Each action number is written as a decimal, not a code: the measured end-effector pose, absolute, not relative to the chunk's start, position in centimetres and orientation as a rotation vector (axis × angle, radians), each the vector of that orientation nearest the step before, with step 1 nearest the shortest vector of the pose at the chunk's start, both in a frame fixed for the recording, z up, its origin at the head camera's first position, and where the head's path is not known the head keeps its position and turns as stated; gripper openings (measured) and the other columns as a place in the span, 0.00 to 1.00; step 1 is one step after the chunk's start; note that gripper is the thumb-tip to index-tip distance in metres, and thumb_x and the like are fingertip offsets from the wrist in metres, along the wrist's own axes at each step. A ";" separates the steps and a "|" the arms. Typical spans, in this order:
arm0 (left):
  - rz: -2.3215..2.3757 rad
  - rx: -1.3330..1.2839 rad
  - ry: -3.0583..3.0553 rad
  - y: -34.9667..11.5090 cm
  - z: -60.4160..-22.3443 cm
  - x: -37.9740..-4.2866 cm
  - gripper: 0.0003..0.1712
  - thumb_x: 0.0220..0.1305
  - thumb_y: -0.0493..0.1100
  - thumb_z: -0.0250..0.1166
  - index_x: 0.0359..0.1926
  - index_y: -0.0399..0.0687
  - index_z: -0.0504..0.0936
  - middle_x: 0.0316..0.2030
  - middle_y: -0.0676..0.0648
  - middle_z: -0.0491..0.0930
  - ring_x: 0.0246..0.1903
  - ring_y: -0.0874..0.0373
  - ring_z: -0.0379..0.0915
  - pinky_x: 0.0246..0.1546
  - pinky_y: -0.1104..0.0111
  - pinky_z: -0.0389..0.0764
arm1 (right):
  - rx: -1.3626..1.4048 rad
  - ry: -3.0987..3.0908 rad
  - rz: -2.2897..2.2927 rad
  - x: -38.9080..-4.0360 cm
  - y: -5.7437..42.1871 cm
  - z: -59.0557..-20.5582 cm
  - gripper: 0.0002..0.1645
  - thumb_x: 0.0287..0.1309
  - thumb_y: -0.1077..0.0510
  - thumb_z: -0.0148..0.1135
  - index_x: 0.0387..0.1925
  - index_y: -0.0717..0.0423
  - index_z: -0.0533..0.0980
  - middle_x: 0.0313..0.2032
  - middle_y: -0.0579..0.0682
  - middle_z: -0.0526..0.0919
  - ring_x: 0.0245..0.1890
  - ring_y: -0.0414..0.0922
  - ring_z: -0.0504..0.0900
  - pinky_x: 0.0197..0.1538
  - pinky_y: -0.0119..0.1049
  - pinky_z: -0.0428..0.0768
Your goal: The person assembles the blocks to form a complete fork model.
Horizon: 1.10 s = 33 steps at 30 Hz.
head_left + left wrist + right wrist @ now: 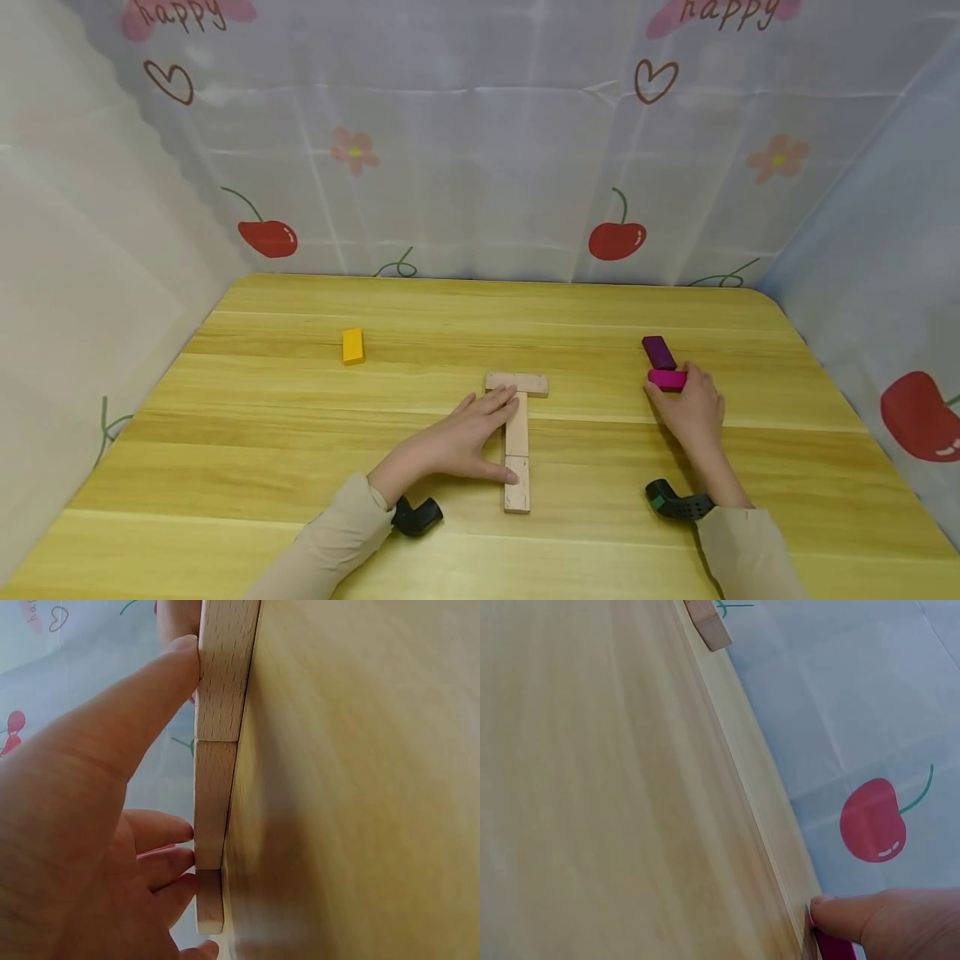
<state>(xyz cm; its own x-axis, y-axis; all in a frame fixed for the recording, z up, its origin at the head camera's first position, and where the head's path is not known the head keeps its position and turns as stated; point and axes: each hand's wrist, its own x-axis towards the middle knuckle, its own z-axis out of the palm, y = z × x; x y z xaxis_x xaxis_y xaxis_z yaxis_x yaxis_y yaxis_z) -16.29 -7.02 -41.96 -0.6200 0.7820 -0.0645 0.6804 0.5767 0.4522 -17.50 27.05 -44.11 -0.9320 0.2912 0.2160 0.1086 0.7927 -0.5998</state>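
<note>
At the far left of what I can see on the wooden table (255, 417), a yellow block (352, 347) lies flat, well apart from my hands. Next comes the black band (416, 518) at my left cuff, then my left hand (465, 437), spread wide with thumb and fingers apart — the fingertips touch the far part of a pale wooden T, and my thumb rests on its near end. That T is three plain blocks: a near block (517, 497) and a middle block (517, 429) laid end to end (a thin seam shows between them), and a crosswise block (534, 385) at the far end. Farther right, a purple block (658, 352) lies at a slant just beyond a pink block (666, 380). My right hand (692, 410) pinches that pink one between thumb and fingers — I cannot tell whether it touches the table.
</note>
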 end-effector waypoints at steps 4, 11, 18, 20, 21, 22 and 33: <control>0.573 1.216 2.552 -7.0 -42.0 -16.3 0.59 0.53 0.68 0.63 0.72 0.38 0.47 0.72 0.44 0.38 0.69 0.56 0.28 0.65 0.50 0.38 | -0.317 -2.652 0.858 -17.3 26.9 -44.0 0.38 0.53 0.56 0.65 0.55 0.80 0.62 0.48 0.77 0.68 0.48 0.70 0.66 0.53 0.62 0.60; 0.576 1.220 2.552 -7.1 -42.1 -16.3 0.58 0.54 0.68 0.62 0.72 0.39 0.47 0.72 0.45 0.37 0.69 0.56 0.28 0.65 0.50 0.37 | -0.349 -2.615 0.927 -17.2 26.8 -43.8 0.37 0.53 0.59 0.65 0.58 0.79 0.61 0.50 0.77 0.68 0.49 0.71 0.67 0.53 0.62 0.61; 0.577 1.220 2.556 -7.2 -42.1 -16.2 0.59 0.53 0.68 0.62 0.72 0.39 0.47 0.72 0.44 0.38 0.69 0.56 0.29 0.65 0.50 0.38 | -0.394 -2.479 1.149 -17.3 26.6 -43.4 0.40 0.57 0.61 0.62 0.65 0.74 0.56 0.59 0.74 0.61 0.56 0.67 0.62 0.56 0.57 0.63; 0.582 1.215 2.551 -7.2 -42.1 -16.2 0.59 0.53 0.67 0.63 0.72 0.39 0.47 0.72 0.44 0.37 0.69 0.56 0.29 0.65 0.50 0.38 | -0.365 -2.437 1.169 -17.4 26.5 -43.1 0.39 0.56 0.62 0.63 0.65 0.72 0.57 0.59 0.72 0.62 0.57 0.66 0.62 0.57 0.56 0.61; 0.584 1.214 2.552 -7.2 -42.1 -16.2 0.59 0.53 0.67 0.63 0.72 0.39 0.47 0.72 0.44 0.37 0.69 0.56 0.29 0.65 0.50 0.38 | -0.340 -2.420 1.170 -17.4 26.4 -42.9 0.39 0.55 0.62 0.64 0.65 0.71 0.58 0.59 0.72 0.63 0.57 0.66 0.62 0.58 0.56 0.61; 0.586 1.210 2.550 -7.3 -42.0 -16.2 0.59 0.53 0.67 0.63 0.72 0.39 0.47 0.72 0.44 0.37 0.69 0.56 0.28 0.65 0.51 0.38 | -0.316 -2.415 1.163 -17.5 26.3 -42.7 0.38 0.55 0.62 0.64 0.64 0.71 0.59 0.58 0.71 0.64 0.57 0.65 0.63 0.57 0.55 0.61; 0.580 1.217 2.552 -7.2 -42.1 -16.3 0.59 0.53 0.68 0.63 0.72 0.39 0.47 0.72 0.43 0.37 0.70 0.55 0.29 0.65 0.53 0.40 | 0.100 -2.499 1.239 -17.9 23.1 -41.3 0.36 0.54 0.67 0.65 0.63 0.70 0.62 0.56 0.70 0.68 0.50 0.61 0.70 0.52 0.54 0.69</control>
